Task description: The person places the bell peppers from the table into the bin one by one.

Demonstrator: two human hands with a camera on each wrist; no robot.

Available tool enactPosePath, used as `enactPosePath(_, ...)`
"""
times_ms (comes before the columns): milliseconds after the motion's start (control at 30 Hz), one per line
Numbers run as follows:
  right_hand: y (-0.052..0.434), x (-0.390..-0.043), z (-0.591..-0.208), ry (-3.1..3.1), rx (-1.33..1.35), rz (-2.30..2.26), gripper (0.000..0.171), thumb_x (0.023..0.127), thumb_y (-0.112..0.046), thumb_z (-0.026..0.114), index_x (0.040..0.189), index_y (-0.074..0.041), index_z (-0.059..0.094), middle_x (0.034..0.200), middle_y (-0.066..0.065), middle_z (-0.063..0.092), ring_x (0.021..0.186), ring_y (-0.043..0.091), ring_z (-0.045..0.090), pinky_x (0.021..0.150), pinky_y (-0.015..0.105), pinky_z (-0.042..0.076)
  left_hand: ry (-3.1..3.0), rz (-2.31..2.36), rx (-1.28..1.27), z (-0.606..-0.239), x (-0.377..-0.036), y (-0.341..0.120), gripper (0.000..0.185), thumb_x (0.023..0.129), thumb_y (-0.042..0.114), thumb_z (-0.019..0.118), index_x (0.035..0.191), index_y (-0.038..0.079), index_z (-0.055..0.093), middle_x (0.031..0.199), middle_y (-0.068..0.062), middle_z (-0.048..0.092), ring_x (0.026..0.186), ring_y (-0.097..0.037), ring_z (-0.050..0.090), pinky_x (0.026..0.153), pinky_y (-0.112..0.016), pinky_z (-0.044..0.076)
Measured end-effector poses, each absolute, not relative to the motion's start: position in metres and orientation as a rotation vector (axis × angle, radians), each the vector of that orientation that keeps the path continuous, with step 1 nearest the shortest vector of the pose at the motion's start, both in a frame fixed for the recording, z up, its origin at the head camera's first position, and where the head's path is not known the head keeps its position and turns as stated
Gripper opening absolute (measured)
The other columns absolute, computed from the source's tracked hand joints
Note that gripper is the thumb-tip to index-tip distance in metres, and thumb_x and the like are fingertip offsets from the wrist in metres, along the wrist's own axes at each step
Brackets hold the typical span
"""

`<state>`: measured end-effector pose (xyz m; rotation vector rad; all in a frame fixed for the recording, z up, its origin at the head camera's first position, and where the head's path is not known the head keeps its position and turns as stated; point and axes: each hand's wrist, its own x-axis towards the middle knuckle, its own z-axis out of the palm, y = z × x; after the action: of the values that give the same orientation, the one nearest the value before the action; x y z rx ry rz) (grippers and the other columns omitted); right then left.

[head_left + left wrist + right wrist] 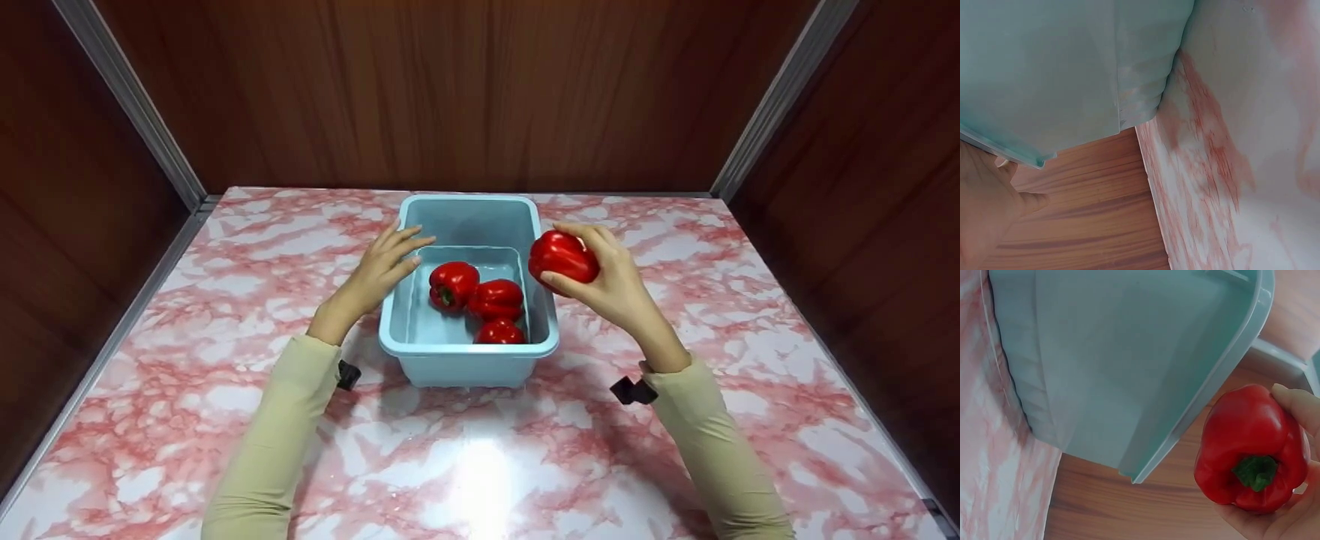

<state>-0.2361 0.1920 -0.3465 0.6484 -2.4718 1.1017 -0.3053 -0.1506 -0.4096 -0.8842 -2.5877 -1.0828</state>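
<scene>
My right hand (pixel 611 274) grips a red bell pepper (pixel 561 261) at the right rim of a light blue plastic bin (pixel 465 369). Its green stem shows in the right wrist view, where the fingers and thumb curl round the pepper (pixel 1252 439). Over the bin's left rim, my left hand (pixel 375 270) holds nothing, its fingers spread and fairly straight. Inside the bin lie more red bell peppers: one with its stem facing forward (pixel 453 286), one beside it to the right (pixel 496 300), and one near the front wall (pixel 500 331), partly hidden by the rim.
The bin stands on a table (pixel 247 390) with a red and white marbled top. Dark wood-grain panels (pixel 450 90) rise behind it and on both sides, joined by metal corner posts (pixel 780 97). A black wrist camera (pixel 634 390) sits at the right cuff.
</scene>
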Motion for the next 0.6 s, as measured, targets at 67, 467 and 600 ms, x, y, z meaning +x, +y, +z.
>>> enactPosePath(67, 0.1910, -0.2363, -0.3463, -2.471, 0.653, 1.092, 0.059, 0.075, -0.039, 0.075, 0.128, -0.027, 0.053, 0.123, 0.005, 0.053, 0.109, 0.024, 0.051, 0.084, 0.048, 0.050, -2.591, -1.077, -0.882, -0.4095, -0.3053, -0.1505, 0.043, 0.096, 0.038, 0.043, 0.133, 0.018, 0.052, 0.145, -0.012, 0.037, 0.141, -0.037, 0.008, 0.109, -0.060, 0.002)
enactPosePath(467, 0.1886, -0.2382, -0.3476, -2.456, 0.696, 1.097, 0.059, 0.075, -0.038, 0.075, 0.129, -0.027, 0.053, 0.123, 0.004, 0.052, 0.107, 0.024, 0.053, 0.083, 0.046, 0.051, -2.600, -1.087, -0.879, -0.4084, -0.3052, -0.1501, 0.044, 0.096, 0.039, 0.043, 0.133, 0.017, 0.052, 0.145, -0.013, 0.037, 0.142, -0.034, 0.008, 0.110, -0.058, 0.001)
enactPosePath(600, 0.1866, -0.2390, -0.3483, -2.464, 0.708, 1.083, 0.059, 0.075, -0.038, 0.075, 0.129, -0.025, 0.053, 0.121, 0.003, 0.053, 0.105, 0.023, 0.055, 0.083, 0.044, 0.051, -2.592, -1.092, -0.886, -0.4097, -0.3052, -0.1509, 0.045, 0.096, 0.041, 0.043, 0.133, 0.018, 0.052, 0.145, -0.014, 0.037, 0.141, -0.036, 0.008, 0.109, -0.059, 0.001)
